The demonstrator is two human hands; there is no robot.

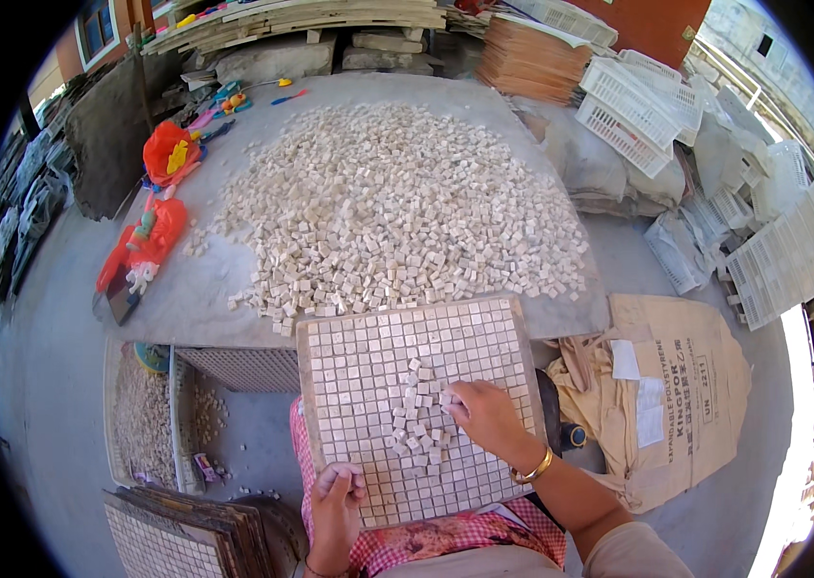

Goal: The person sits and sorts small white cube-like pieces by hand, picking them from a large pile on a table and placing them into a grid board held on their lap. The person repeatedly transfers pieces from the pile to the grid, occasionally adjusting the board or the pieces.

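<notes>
The beige sleeve [633, 553] is foremost; loose stone cubes [415, 442] lie on the gridded board [304, 366]. The right hand [486, 416] reaches these; apart, the left hand [336, 496] curls at the board's left edge. Grips unclear. Apparent step: cube placement; next requires cell alignment.

The left of 2 head-worn fisheye cameras faces down and forward. The mosaic tray [527, 361] lies near, at lower centre; the stone-cube pile [397, 202] lies farther off, at upper centre.
</notes>
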